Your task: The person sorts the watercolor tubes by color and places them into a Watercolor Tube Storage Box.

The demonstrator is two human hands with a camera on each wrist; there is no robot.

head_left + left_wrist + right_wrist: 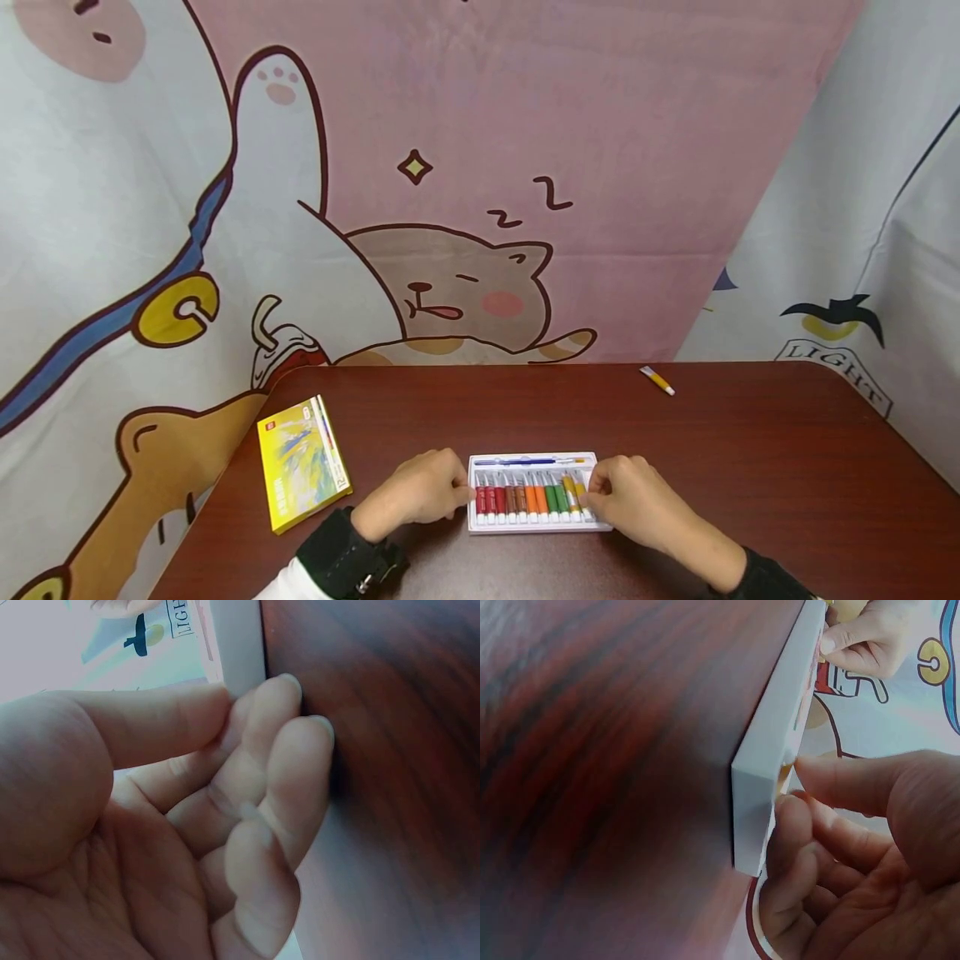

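A white tray (540,529) on the table holds a row of paint tubes (531,500) running from red through brown, orange and green to ochre. Along its far side lies a blue-handled paintbrush (517,461). My left hand (431,487) grips the tray's left edge; in the left wrist view its thumb and curled fingers (281,761) meet at the tray's side wall (238,645). At the tray's right end, my right hand (633,504) pinches the last ochre paint tube (581,490) between thumb and index finger. Part of that tube is hidden by the fingers.
A yellow box (303,462) with a painted design lies on the left of the brown table (720,467). Near the back edge, to the right, is a loose yellow paint tube (658,381). A cartoon-printed cloth (637,167) hangs behind the table.
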